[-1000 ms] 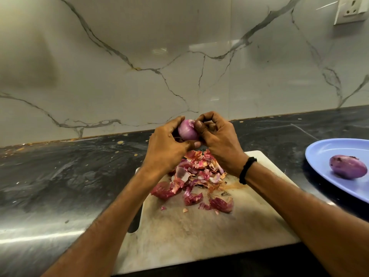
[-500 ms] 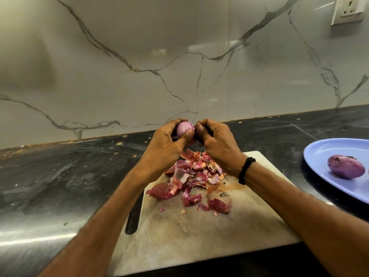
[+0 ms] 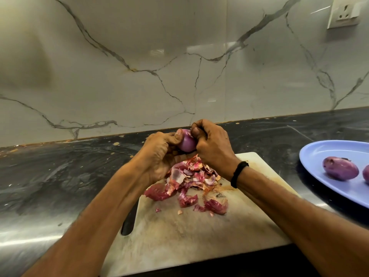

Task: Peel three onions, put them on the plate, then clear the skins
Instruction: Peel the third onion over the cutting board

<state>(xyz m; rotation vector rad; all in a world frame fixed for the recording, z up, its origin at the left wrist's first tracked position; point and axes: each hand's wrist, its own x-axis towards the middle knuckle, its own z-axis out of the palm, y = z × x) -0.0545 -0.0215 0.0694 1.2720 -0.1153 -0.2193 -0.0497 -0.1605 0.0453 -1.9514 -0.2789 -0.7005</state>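
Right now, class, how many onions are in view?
3. One onion is gripped by the left hand and right hand above the cutting board. A second onion lies on the blue plate; a third onion beside it is cropped by the frame edge.

The cutting board (image 3: 179, 232) lies on the surface (image 3: 60, 176) before me, with the heap of skins (image 3: 191, 176) on its far half. My left hand (image 3: 157, 156) and right hand (image 3: 213, 144) hold an onion (image 3: 186, 143) between them above that heap. To the right, the plate (image 3: 323, 156) sits on the surface, with two more onions (image 3: 340, 170) on it.

Onion (image 3: 186, 144) between left hand (image 3: 157, 156), right hand (image 3: 213, 148)
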